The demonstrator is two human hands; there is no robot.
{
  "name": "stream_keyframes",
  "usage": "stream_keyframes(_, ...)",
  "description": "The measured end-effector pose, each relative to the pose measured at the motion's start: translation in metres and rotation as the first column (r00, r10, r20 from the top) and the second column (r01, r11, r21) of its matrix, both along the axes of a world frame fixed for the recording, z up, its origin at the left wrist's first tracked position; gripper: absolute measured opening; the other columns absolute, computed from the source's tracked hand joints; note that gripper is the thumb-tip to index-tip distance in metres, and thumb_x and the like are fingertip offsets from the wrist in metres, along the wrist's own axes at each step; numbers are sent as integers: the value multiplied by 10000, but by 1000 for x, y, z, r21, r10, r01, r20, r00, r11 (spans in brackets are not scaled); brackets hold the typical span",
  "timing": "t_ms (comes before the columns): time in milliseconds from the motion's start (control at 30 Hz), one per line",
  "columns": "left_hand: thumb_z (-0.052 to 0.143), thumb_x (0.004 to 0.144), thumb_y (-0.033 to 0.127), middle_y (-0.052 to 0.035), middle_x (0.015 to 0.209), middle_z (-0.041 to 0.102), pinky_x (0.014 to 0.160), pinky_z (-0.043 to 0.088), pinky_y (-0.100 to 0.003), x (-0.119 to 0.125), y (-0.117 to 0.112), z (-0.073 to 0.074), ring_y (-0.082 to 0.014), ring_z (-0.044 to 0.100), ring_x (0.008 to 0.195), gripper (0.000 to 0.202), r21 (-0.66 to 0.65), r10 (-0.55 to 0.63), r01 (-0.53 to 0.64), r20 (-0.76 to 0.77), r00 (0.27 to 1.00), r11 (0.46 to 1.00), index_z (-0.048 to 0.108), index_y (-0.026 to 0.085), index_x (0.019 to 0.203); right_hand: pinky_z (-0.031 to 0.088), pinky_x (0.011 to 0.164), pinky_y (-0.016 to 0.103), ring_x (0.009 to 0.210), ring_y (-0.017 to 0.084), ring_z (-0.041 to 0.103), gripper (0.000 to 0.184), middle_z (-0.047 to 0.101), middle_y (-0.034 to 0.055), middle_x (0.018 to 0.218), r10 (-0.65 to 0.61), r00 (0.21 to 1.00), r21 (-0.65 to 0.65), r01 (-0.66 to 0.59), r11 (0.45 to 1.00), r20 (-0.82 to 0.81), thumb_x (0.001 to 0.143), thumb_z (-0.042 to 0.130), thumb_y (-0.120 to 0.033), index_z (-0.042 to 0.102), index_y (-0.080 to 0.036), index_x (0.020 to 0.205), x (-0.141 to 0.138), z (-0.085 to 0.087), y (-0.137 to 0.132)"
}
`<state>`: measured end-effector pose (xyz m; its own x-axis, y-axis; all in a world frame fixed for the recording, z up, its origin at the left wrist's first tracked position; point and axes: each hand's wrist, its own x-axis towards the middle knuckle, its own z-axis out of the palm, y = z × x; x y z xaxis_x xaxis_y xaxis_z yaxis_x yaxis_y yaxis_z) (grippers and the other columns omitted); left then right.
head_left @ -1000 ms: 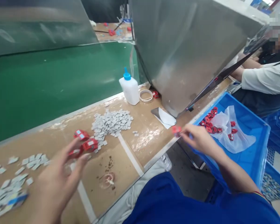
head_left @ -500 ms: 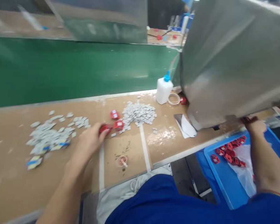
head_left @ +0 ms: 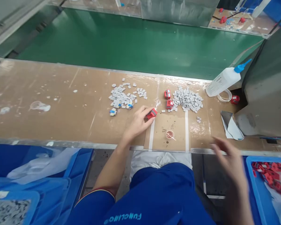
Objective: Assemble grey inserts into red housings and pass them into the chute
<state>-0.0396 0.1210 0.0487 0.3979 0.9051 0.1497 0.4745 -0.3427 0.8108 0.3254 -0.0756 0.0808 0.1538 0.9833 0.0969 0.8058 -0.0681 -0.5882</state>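
Note:
My left hand [head_left: 137, 123] is closed around a small red and dark plastic part [head_left: 151, 113], holding it at the table surface. Two similar red parts [head_left: 169, 104] sit just beyond it, against a heap of small grey-white tiles [head_left: 188, 99]. My right hand [head_left: 229, 157] is over the front table edge, slightly blurred, its thumb and fingers apart with nothing seen between them. Between the hands a small round cup [head_left: 170, 134] of pinkish content has a white stick in it.
Another tile pile [head_left: 122, 95] with blue-and-cream pieces [head_left: 112, 112] lies left. A white bottle [head_left: 221, 82] with a blue nozzle leans near a tape ring [head_left: 224, 95]. A blue bin [head_left: 257, 190] of red parts stands lower right; a metal panel [head_left: 269, 87] rises at right.
The view has swung left. My right hand has come away from the far right, by the metal panel and bin, to the table's front edge. My left hand still holds the red part.

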Motion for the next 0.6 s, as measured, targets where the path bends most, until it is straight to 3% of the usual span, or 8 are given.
stream_keyframes(67,674,926,308,-77,1115,681,937,548,-338,-4,-12,-1,-203,667,997,402,-142,24,5,203,979,990,648,167,1302,657,661,407,763,244,740,413,754,98,1040,203,966,67,-194,979,-163,993,636,-383,603,-273,1390,-56,-20,31)
stream_keyframes(167,781,849,348,-22,963,688,823,563,-290,-10,-32,-4,-168,671,847,492,-388,129,36,392,911,921,626,182,1285,605,638,323,705,181,664,395,726,86,1013,318,920,95,-304,948,-227,1008,626,-302,610,-231,1397,-106,-37,59)
stream_keyframes(300,884,763,376,55,719,603,598,499,-214,-14,-53,-11,-107,584,606,423,-612,231,149,497,837,777,612,188,1028,552,646,278,740,162,651,206,718,69,963,367,903,158,-338,928,-223,1035,571,-217,735,-229,1158,-125,-38,69)
stream_keyframes(400,882,783,404,40,799,628,488,409,-179,-11,-65,-16,-61,507,531,443,-672,345,206,590,730,711,591,198,1046,545,655,269,798,166,682,192,723,66,947,380,903,212,-338,917,-202,1039,569,-205,754,-231,1085,-129,-35,74)
stream_keyframes(500,847,834,439,-25,978,671,562,482,-194,-6,-76,-18,-75,583,633,545,-666,399,300,684,610,683,612,210,1269,558,687,284,838,176,698,178,720,62,935,373,906,261,-318,911,-199,1026,590,-180,752,-235,1073,-132,-33,80)
stream_keyframes(600,805,879,432,-63,1126,665,862,591,-292,-3,-84,-20,-164,714,950,594,-624,370,421,755,541,658,604,249,1407,568,698,306,825,182,690,148,710,60,923,298,932,359,-212,909,-204,1003,630,-178,758,-239,1045,-133,-33,83)
